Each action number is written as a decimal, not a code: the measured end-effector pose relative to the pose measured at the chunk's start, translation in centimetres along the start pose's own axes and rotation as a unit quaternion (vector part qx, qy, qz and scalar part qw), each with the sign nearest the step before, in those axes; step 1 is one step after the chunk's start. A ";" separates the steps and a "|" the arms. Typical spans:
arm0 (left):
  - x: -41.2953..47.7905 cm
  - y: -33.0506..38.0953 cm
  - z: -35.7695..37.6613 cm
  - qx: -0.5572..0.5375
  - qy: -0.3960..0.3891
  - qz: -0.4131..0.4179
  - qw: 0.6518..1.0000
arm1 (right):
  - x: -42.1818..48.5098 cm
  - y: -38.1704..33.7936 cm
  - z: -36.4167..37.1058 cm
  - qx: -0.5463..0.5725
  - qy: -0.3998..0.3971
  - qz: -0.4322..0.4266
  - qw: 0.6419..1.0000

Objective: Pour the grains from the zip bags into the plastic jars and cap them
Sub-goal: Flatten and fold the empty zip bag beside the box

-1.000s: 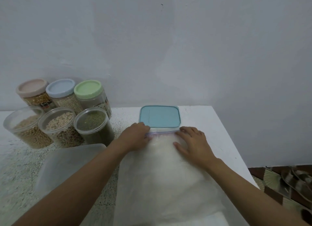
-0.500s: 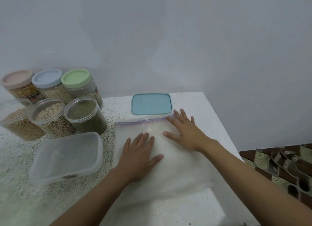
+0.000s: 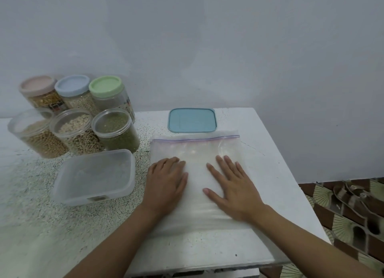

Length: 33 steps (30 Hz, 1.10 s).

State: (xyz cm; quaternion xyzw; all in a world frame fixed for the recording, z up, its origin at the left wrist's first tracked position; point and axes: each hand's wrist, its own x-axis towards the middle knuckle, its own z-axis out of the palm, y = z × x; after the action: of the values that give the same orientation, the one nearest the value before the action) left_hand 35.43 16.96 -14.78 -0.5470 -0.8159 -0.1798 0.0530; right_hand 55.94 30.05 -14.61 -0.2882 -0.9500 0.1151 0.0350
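Zip bag (image 3: 197, 151) lies flat on the white table (image 3: 276, 194), zip edge away from the person, just short of the blue lid (image 3: 192, 119). Contents whitish; whether grain is left inside, cannot tell

Left hand (image 3: 166, 184) flat on the bag's left part, fingers straight and close together. Right hand (image 3: 232, 186) flat on the middle, fingers slightly spread, thumb out to the side. Neither pinches anything

Progress, as judged: three capped jars (image 3: 72, 86) at the back look done. Three open jars (image 3: 71, 128) in front hold grain but have no caps on, and no loose round caps in view. Clear tub (image 3: 93, 175) to the left of the bag looks near empty, its likely lid lying apart. So capping is left, and perhaps this bag into the tub

Against the earlier frames: a second ago both hands were up at the zip line. Half a second ago the right was near the top corner, the left mid-bag. Now both sit lower, side by side, as if smoothing the bag toward the person. Jars, tub and lid unmoved
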 end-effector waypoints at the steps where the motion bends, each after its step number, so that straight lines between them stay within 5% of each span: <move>1: -0.1 -0.1 0.1 0.007 -0.015 -0.002 1.000 | -0.2 -0.1 0.0 -0.001 0.000 0.007 1.000; 7: 0.2 -1.0 -0.3 -0.096 -0.053 -0.044 0.993 | 0.6 0.1 -0.7 0.055 -0.024 0.022 0.998; 12: 3.8 -0.6 -3.3 -0.085 -0.197 -0.089 0.973 | 1.2 0.3 -1.8 0.196 -0.003 0.054 0.979; 17: 9.3 0.9 -4.9 -0.046 -0.091 -0.019 0.995 | 1.0 0.4 -1.0 0.144 0.004 0.034 0.989; 22: 12.6 0.3 -3.0 0.038 -0.217 -0.033 0.975 | 1.5 0.5 -1.6 0.133 -0.006 0.040 0.990; 33: 14.6 -1.2 -2.5 0.018 -0.241 -0.050 0.969 | 2.9 1.1 -4.1 0.133 -0.037 0.042 0.990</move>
State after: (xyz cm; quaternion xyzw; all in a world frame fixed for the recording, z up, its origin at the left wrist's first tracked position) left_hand 28.28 28.40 -8.66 -0.5315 -0.8342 -0.0303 -0.1442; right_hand 54.65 33.34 -10.91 -0.3157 -0.9140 0.2527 0.0326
